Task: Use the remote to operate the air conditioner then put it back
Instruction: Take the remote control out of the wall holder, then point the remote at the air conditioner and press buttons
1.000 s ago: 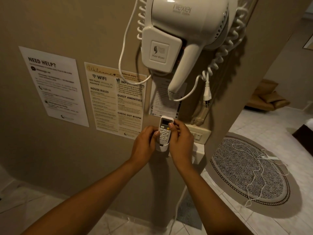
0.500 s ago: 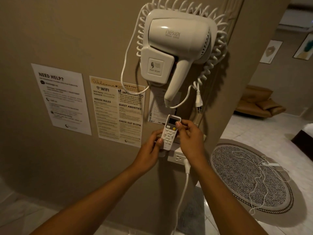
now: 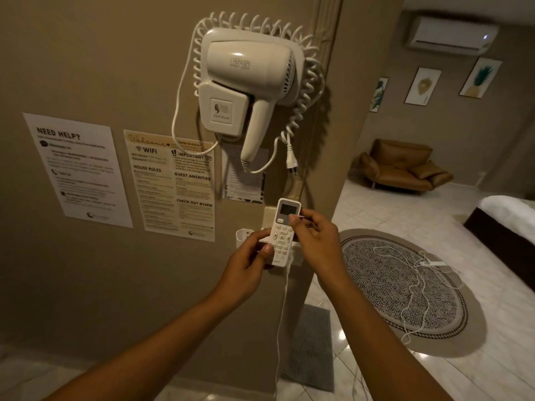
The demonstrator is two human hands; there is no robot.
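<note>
Both hands hold a white remote (image 3: 282,233) upright before the wall: left hand (image 3: 247,263) pinches its lower edge, right hand (image 3: 317,241) its upper side. An empty holder (image 3: 244,237) sits behind; the air conditioner (image 3: 451,34) hangs high across the room.

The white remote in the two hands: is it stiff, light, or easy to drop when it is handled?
The remote looks like a rigid plastic bar, so it should not bend. It is probably light, since the left hand and right hand hold it with fingertips alone. Its smooth casing may slip in so shallow a grip.
</note>
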